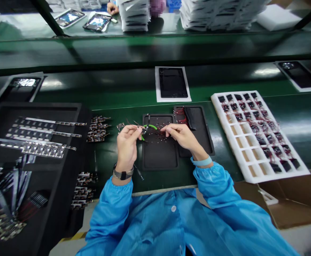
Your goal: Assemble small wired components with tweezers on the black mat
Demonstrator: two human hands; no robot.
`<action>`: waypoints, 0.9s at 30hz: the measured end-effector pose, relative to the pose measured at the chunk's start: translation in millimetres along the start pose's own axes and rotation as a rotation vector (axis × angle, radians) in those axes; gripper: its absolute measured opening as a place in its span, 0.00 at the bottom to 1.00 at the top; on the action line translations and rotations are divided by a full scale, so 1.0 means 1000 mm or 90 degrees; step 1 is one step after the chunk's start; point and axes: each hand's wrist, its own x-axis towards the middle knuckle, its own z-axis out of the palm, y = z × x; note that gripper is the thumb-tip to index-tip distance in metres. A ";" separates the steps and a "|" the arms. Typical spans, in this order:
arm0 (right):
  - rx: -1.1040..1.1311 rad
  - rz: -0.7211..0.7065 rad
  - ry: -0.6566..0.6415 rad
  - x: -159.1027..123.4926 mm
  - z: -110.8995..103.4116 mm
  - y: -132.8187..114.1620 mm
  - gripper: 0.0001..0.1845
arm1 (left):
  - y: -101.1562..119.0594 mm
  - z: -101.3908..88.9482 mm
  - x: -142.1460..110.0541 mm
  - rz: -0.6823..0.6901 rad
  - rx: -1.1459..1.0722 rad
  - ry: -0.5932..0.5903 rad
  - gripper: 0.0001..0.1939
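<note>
My left hand (128, 144) is closed in a pinch on what appears to be a small circuit board (145, 130), partly covered by the fingers. Right by those fingertips is a green-handled hand tool (152, 126), probably cutters, its jaws hidden. My right hand (181, 136) pinches thumb against forefinger over the black tray; whatever lies between is too small to make out. Tiny bits and red wire ends (161, 137) are scattered on the left black tray (159, 160). On the right black tray (205, 131) lies a black bundle (189, 118) with red wires.
To the right, a white foam tray (241, 170) holds rows of black parts with red wires. Stacked circuit boards (99, 129) lie left, beside a large black bin (64, 110) with strips and cables. A tablet-like panel (173, 82) lies behind. Across the bench shows another person's hand (112, 8).
</note>
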 end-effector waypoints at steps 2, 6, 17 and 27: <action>0.022 0.004 0.005 -0.001 0.003 -0.002 0.20 | -0.003 0.003 -0.002 -0.019 0.010 -0.022 0.16; 0.093 0.007 0.008 -0.003 0.009 -0.006 0.18 | -0.007 0.006 -0.004 -0.039 0.004 -0.045 0.16; 0.061 -0.001 0.020 -0.009 0.013 -0.016 0.16 | -0.011 0.008 -0.005 -0.046 0.021 -0.074 0.16; -0.014 -0.041 -0.011 -0.011 0.023 -0.016 0.12 | -0.016 0.013 -0.011 -0.098 -0.001 -0.107 0.16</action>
